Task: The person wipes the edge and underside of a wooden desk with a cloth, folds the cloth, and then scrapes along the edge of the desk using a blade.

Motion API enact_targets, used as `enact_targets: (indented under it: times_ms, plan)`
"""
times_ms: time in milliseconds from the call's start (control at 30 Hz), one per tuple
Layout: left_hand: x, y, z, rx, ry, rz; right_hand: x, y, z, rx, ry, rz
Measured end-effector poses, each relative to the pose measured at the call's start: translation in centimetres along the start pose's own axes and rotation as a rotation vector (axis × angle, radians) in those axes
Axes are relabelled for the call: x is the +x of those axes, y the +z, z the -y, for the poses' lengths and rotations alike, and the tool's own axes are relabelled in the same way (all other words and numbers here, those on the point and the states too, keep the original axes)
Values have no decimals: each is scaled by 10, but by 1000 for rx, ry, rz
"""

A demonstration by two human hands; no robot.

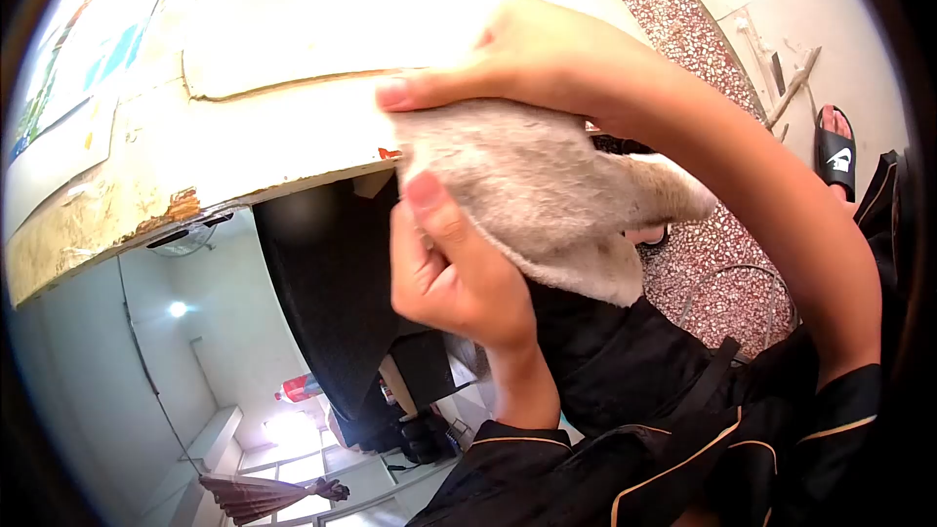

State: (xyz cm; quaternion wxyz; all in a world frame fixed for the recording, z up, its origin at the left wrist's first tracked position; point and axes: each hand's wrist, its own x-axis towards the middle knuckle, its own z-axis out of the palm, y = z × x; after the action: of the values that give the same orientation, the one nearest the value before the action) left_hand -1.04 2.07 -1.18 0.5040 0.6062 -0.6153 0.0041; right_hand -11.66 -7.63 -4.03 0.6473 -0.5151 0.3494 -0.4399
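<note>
A fuzzy, greyish-beige piece of cloth (527, 185) hangs between my two hands, in front of the edge of a pale tabletop (293, 127). My right hand (508, 68) reaches round from the right and grips the cloth's upper edge, its thumb pointing left and its other fingers mostly hidden. Below it, my left hand (459, 273) is closed on the cloth's left edge, thumb up and fingers curled. The cloth's narrower end stretches right, beneath my right forearm. Slight blur softens the fingertips.
A colourful printed sheet (88, 49) lies at the upper left. Speckled floor (673, 29) shows beyond the tabletop. A sandaled foot (836, 151) and thin sticks (795, 88) are at the right. A red-labelled bottle (298, 388) and a gathered curtain (264, 496) appear at the lower left.
</note>
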Motion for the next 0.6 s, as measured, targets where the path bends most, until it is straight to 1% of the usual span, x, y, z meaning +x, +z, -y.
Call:
enact_targets:
  times_ms: [33, 67, 133, 167, 200, 267, 333, 367, 400, 467, 500, 567, 600]
  plan:
    - [5, -2, -5, 31, 29, -18, 0, 0, 14, -48, -24, 25]
    - [9, -1, -10, -35, 9, -82, 3, 3, 27, -43, -25, 25]
    - [17, -2, -20, -112, -35, -176, 9, 10, 48, -80, -89, 134]
    - [24, -3, -19, -204, 26, -209, 11, 13, 53, -75, -95, 133]
    - [26, -2, -23, -218, 21, -227, 12, 15, 56, -59, -177, 87]
    - [28, -6, -26, -219, 24, -241, 14, 18, 55, -29, -261, 43]
    - [19, -14, -21, -40, -80, -96, 12, 13, 45, -62, -199, 33]
    - [15, -10, -16, -51, -29, -88, 12, 6, 38, -92, -169, 24]
    - [9, -9, -11, -18, -28, -1, 16, 1, 25, -120, -90, 41]
    - [-4, -3, -2, 39, -49, 146, 19, -10, -7, -123, -44, 73]
    - [-12, 2, 2, 66, -71, 206, 17, -15, -17, -61, 24, 118]
    - [-26, 9, 17, -27, -218, 334, 19, -20, -49, -83, 44, 79]
    - [-32, 16, 25, -54, -253, 345, 17, -24, -63, -88, 62, 73]
